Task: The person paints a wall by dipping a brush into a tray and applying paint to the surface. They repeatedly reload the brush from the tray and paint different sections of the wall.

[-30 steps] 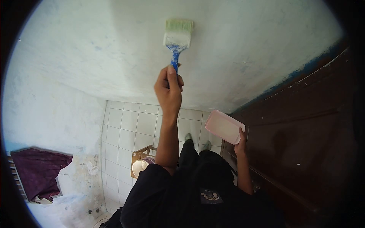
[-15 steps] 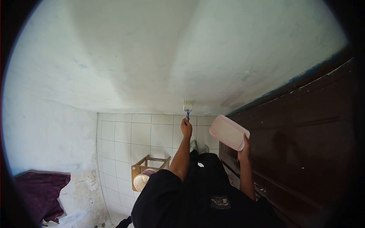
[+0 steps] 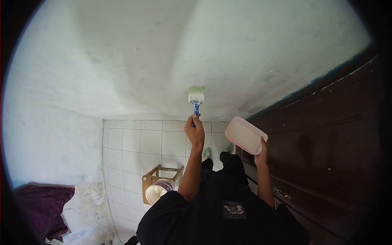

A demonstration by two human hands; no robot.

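Since the previous frame, the brush has moved up the wall, away from the floor line. The pale, patchy wall fills most of the view; a dark brown door borders it on the right. Below lies the tiled floor, with a purple cloth at lower left. A wooden stool bearing a bucket occupies floor space beside the person's left arm. The right hand grips one end of a pink tray holding pale material. The left hand pinches the brush handle; bristles face upward at the wall, contact unconfirmed. Brush condition: blue handle smeared white, whitish metal band, green-tinged bristles.
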